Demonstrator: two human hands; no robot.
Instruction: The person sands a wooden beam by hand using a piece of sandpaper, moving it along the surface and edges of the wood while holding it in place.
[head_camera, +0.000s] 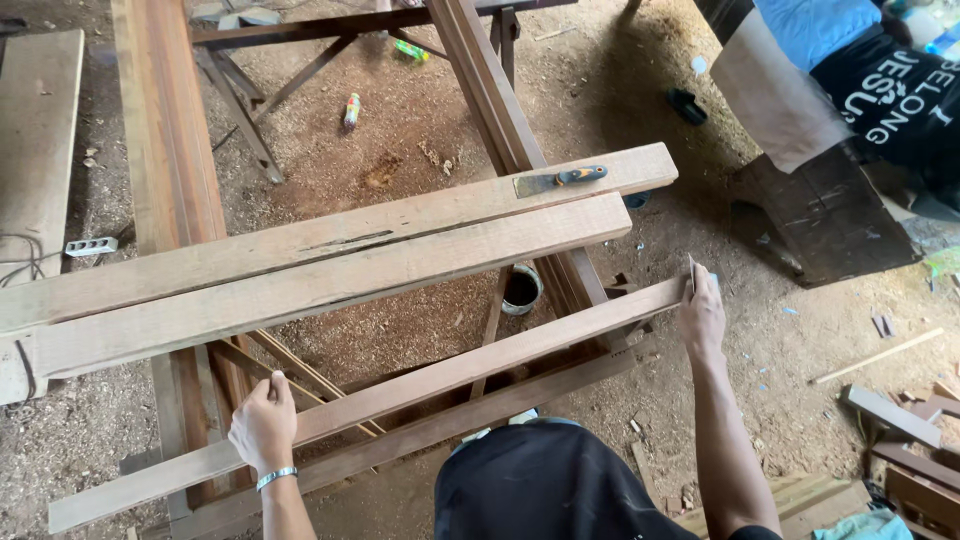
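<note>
A long narrow wooden plank (470, 365) runs diagonally across a wooden trestle frame in front of me. My left hand (264, 424), with a metal bracelet on the wrist, grips this plank near its left part. My right hand (701, 313) is at the plank's right end and presses a small flat piece, which looks like sandpaper (692, 274), against the end. Two wider planks (330, 262) lie side by side above it. A putty knife with an orange and black handle (560, 180) rests on the upper plank.
A small open can (521, 289) stands on the sawdust floor under the planks. A power strip (91, 246) lies at the left. Wood offcuts (900, 420) lie at the right. Another person sits on a dark bench (830, 215) at the upper right.
</note>
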